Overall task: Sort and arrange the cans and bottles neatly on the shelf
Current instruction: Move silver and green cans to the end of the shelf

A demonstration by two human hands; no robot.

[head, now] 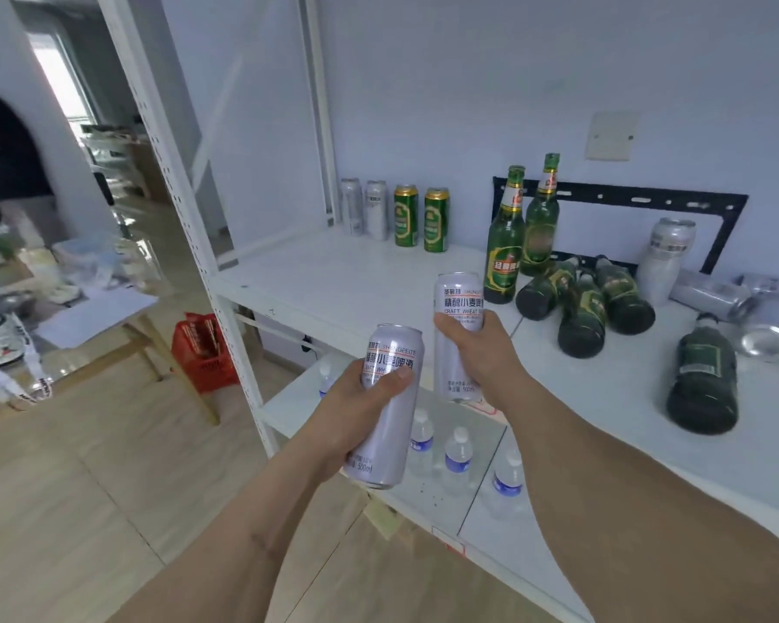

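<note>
Around the middle of each tall silver can, hands wrapped snug: left hand (369,397) closed on the nearer can (387,406), thumb across the print; right hand (473,348) closed on the farther can (457,335), fingers hidden behind it. Both cans upright or nearly so, held in the air in front of the white shelf (333,281), not yet touching the board

Back-left corner of shelf: two silver cans (365,209) upright, then two green cans (421,218) upright just beside them. Judged target for the held pair: with the silver ones, to keep like with like. No free space visible between silver and green, so probably set in front of the silver pair as a second row

To do well: keep grip at mid-height, bring each can down flat on its base, print facing out to match the row, release only once seated. Place one at a time; avoid knocking the standing cans

Further right, still unsorted: two green bottles (520,231) upright, several green bottles (585,308) lying on their sides, one more (702,375) nearer the edge, silver cans (711,299) tipped over beside one standing. Round, likely to roll if nudged

Lower shelf: small water bottles (457,456), upright
</note>
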